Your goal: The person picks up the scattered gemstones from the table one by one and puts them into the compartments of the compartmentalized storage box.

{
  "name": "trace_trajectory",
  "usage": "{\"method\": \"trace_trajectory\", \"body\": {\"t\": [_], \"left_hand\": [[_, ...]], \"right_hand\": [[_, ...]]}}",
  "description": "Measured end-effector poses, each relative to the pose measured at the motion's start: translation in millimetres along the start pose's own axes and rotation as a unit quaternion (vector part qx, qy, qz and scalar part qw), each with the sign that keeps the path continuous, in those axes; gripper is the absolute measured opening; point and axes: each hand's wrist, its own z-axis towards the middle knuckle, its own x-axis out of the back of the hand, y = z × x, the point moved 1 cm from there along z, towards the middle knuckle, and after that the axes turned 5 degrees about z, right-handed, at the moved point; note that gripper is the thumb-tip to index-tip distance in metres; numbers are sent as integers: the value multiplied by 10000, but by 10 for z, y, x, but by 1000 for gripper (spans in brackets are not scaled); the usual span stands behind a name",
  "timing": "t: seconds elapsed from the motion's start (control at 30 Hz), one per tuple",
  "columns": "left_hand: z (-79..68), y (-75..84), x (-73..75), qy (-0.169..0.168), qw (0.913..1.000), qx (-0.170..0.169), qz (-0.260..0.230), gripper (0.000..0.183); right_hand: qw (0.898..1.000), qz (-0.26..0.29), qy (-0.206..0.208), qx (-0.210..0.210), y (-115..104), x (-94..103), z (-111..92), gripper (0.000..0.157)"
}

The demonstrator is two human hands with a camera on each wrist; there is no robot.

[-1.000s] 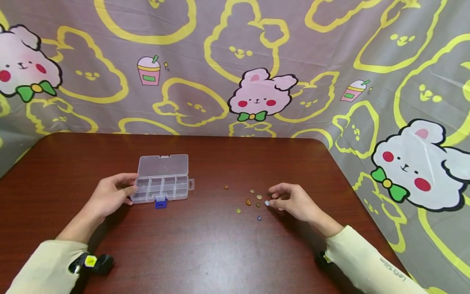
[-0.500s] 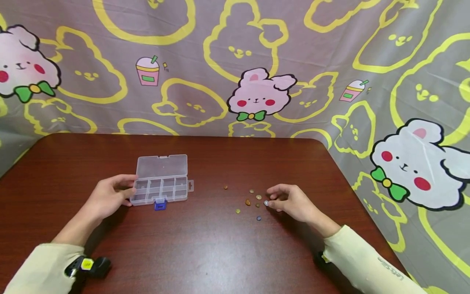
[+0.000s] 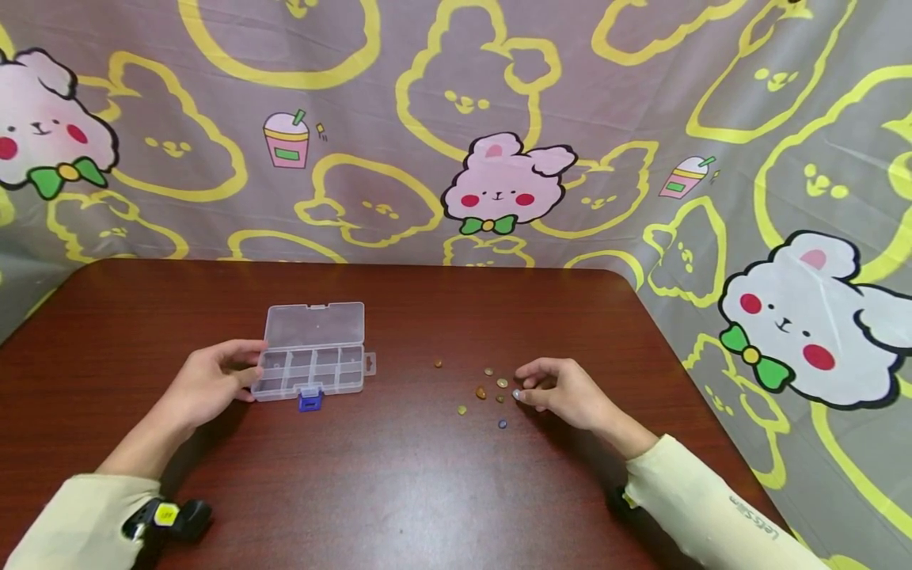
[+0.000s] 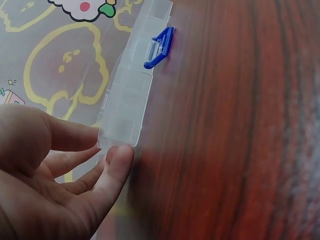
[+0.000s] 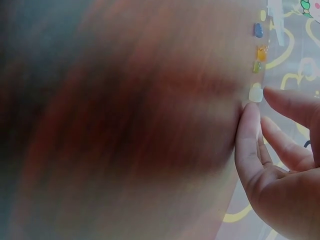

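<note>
I see the left hand [image 3: 214,384] gripping the left end of the clear box [image 3: 342,389], its lid [image 3: 314,325] tipped back and its blue latch [image 3: 309,402] facing me. On the table [image 3: 399,475] to its right, the right hand [image 3: 573,396] has its thumb at a white stone [image 3: 516,394], perhaps pinching it; more stones [image 3: 480,393] lie scattered just beside.

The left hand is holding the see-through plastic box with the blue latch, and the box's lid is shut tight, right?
Not quite: the clear rectangular plastic lid is open, as the head view shows. The left hand does hold the see-through plastic box with the blue latch.
</note>
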Motion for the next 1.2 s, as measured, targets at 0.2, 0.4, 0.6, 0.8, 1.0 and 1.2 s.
{"method": "trace_trajectory", "body": {"t": [0.2,0.4,0.6,0.8,1.0,1.2], "left_hand": [[-5,18,2,-29,10000,19,46,42],[-13,27,5,-67,9999,81,28,42],[-12,20,9,-131,9998,151,47,43],[-13,3,19,-153,9998,134,16,41],[-12,3,19,-147,9998,144,-24,40],[-4,-19,9,-102,9999,100,-46,40]], "right_hand": [[10000,-2,5,-62,2,-5,13,23],[9999,-146,9,-58,-3,-13,19,20],[9996,-293,-35,13,-12,-16,13,17],[9986,-489,-128,122,-13,-8,9,9],[9983,-565,-107,113,-26,-8,10,6],[9980,-606,-89,122,-29,-11,8,5]]}}
